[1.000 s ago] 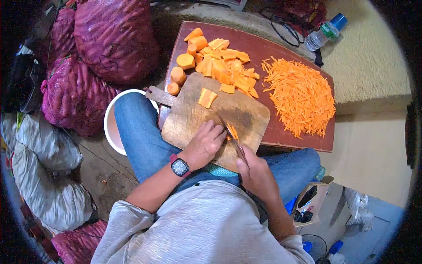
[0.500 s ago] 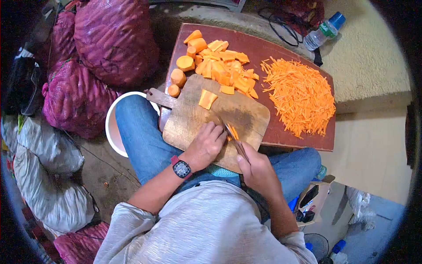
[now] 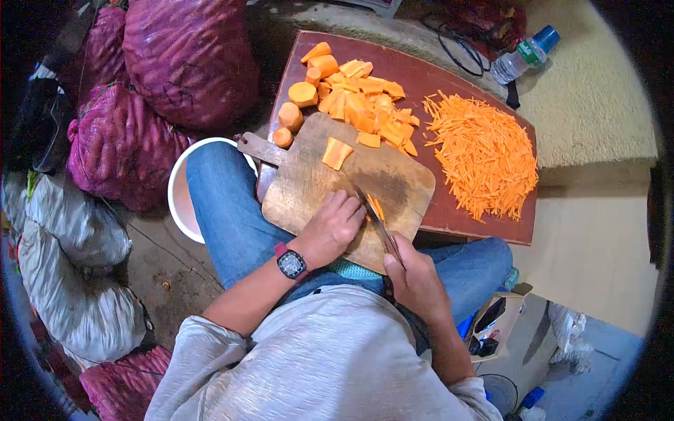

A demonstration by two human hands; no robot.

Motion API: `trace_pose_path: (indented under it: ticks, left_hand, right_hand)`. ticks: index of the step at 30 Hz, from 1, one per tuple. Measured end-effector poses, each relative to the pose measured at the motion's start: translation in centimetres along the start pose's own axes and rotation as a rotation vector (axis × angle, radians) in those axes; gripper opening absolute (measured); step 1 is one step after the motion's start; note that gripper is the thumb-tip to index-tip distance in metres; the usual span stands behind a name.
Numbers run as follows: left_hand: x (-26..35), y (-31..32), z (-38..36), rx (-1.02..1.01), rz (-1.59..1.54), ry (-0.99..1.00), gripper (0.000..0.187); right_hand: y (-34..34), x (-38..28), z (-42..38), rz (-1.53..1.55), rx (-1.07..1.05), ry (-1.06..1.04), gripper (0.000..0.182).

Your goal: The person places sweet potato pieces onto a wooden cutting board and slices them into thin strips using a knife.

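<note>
A wooden cutting board (image 3: 302, 189) lies across the near edge of a red-brown table (image 3: 449, 203). My left hand (image 3: 331, 228) is closed over the board, its fingers bent; whatever lies under them is hidden. Wrapped round a knife (image 3: 378, 223) is my right hand (image 3: 415, 275), with the blade beside my left fingertips. Thin carrot strips (image 3: 376, 208) lie right of the blade. One flat carrot slice (image 3: 337, 153) rests higher on the board. Behind it are carrot slices and chunks (image 3: 361, 109), and at the right a heap of shredded carrot (image 3: 484, 158).
Pink mesh sacks (image 3: 189, 63) and white sacks (image 3: 84, 295) stand at the left. A white tub (image 3: 177, 203) sits beside my knee. At the upper right a plastic bottle (image 3: 516, 63) lies near a black cable. An open box (image 3: 502, 326) is at the lower right.
The view has shifted slightly. The knife handle and my right hand have moved a little lower and rightward against the board. My left hand has stayed nearly in place.
</note>
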State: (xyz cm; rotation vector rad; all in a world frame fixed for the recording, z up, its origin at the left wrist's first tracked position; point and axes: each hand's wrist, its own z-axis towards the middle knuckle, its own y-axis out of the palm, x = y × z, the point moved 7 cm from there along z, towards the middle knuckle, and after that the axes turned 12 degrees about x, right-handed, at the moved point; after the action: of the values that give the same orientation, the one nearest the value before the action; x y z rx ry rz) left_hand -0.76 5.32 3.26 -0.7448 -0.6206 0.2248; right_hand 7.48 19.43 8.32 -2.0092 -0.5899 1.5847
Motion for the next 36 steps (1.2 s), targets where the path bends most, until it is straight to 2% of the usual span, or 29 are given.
trace_pose_path:
  ticks: [3,5,10,12,16,18,19,21,28,30,33,36]
  left_hand:
    - [-0.3,0.6,-0.5,-0.032,-0.034,-0.035,0.04]
    - [-0.3,0.4,-0.4,-0.002,-0.013,-0.003,0.036]
    - [0.0,0.1,-0.3,0.007,-0.001,-0.015,0.031]
    - [-0.3,0.5,-0.5,-0.039,-0.001,-0.036,0.04]
    - [-0.6,0.4,-0.4,-0.04,-0.025,-0.049,0.041]
    - [-0.2,0.1,-0.3,0.04,-0.003,0.002,0.03]
    - [-0.1,0.1,-0.5,0.038,-0.008,-0.002,0.03]
    - [-0.4,0.5,-0.6,-0.03,-0.045,-0.045,0.04]
    - [-0.7,0.4,-0.7,-0.021,-0.03,-0.046,0.044]
    - [-0.9,0.3,-0.5,-0.06,-0.073,-0.121,0.056]
    - [-0.9,0.1,-0.6,0.002,-0.058,-0.108,0.063]
    - [-0.9,0.1,-0.6,0.01,-0.063,-0.087,0.062]
  right_hand:
    - [0.2,0.0,1.3,-0.012,0.049,-0.062,0.042]
    - [-0.1,-0.5,1.1,-0.019,0.077,-0.116,0.041]
    - [-0.1,0.3,-0.3,-0.051,0.019,0.013,0.041]
    - [0.3,0.3,0.8,-0.049,0.05,-0.031,0.04]
    - [-0.6,-0.2,0.2,-0.002,0.061,-0.071,0.039]
    - [-0.3,0.0,0.1,-0.013,0.067,-0.074,0.038]
    - [-0.2,0.1,-0.2,-0.021,0.086,-0.072,0.036]
    - [0.3,-0.3,0.8,-0.031,0.086,-0.067,0.036]
    - [-1.2,-0.7,-0.1,0.014,0.068,-0.071,0.037]
    - [-1.2,-0.4,-0.4,0.017,0.069,-0.062,0.037]
    - [-0.9,-0.1,-0.4,0.006,0.067,-0.036,0.038]
    - [-0.4,0.2,-0.3,-0.015,0.051,-0.033,0.04]
